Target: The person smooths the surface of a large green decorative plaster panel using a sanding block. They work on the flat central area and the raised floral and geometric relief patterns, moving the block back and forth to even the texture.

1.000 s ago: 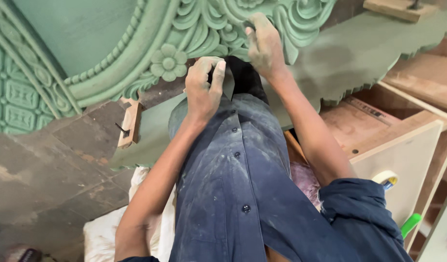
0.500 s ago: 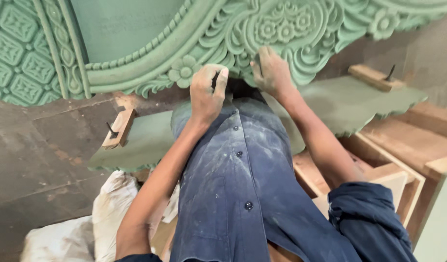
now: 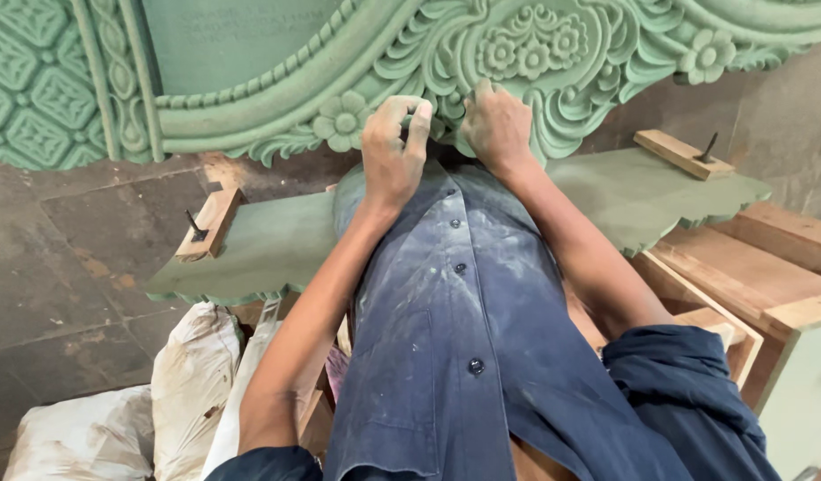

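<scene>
Both hands press the green carved panel [image 3: 535,53] at twelve o'clock: the left hand [image 3: 393,151] curled against a flower, holding nothing visible, the right hand [image 3: 495,125] flat on scrollwork.

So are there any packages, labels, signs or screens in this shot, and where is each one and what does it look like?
No labels, signs or screens show.
White sack: lower left, beside the person's left arm, upright, lumpy, dirty white.
Second white sack: bottom left corner on the stone floor, slumped, dirty white.
Both hands, left hand and right hand, rest on the green carved panel, not on any packaging.
</scene>
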